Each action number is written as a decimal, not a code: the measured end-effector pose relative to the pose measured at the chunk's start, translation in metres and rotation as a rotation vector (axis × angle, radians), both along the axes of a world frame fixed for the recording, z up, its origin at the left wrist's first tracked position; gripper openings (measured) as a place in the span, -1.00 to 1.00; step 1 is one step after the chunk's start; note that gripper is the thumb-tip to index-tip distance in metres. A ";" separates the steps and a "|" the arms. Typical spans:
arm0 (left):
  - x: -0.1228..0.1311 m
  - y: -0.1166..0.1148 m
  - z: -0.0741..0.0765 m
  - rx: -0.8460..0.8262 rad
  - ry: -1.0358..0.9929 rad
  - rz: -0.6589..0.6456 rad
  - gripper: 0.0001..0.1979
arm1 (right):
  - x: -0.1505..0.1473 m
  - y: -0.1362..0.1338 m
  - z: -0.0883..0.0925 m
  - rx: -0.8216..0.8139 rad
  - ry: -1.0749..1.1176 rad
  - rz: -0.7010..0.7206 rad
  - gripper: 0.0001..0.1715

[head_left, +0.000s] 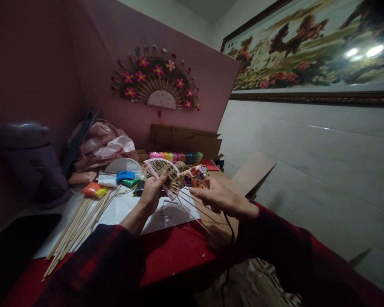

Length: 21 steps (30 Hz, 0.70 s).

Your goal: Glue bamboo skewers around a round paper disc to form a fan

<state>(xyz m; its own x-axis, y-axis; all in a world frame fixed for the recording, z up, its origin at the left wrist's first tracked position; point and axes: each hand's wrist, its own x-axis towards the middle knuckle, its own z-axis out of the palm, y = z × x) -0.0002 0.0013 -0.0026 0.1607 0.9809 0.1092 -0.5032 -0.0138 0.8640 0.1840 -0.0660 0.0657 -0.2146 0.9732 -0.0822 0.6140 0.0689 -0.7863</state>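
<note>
Pinched between the thumb and fingers of my left hand [152, 194] is a half-round cardboard piece [166, 171], pale patterned at its edge and printed with dark characters. Several thin wooden sticks [200, 205] reach from its lower edge toward the right and front. My right hand [222, 197] is closed around a colourful, floral-patterned glue gun [193, 177], with a black cord [231, 228] hanging below. The glue gun's front end is close to the cardboard piece and the stick ends; whether it touches them I cannot tell. My right fingers partly hide its handle.
Loose wooden sticks [80, 226] lie on white paper [166, 217] at the left. Coloured clay packets [94, 189], a paper plate [123, 165] and a purple flask [38, 166] stand behind. A flowered fan [158, 81] hangs on a pink panel. Cardboard [252, 175] leans right.
</note>
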 end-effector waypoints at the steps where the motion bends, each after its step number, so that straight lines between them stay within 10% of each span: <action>1: 0.000 0.000 0.000 0.000 0.001 -0.001 -0.64 | 0.000 0.000 0.000 -0.003 0.002 0.001 -0.56; 21: 0.000 0.001 0.000 0.000 -0.023 0.002 -0.66 | 0.001 -0.001 0.000 -0.007 0.044 0.001 -0.56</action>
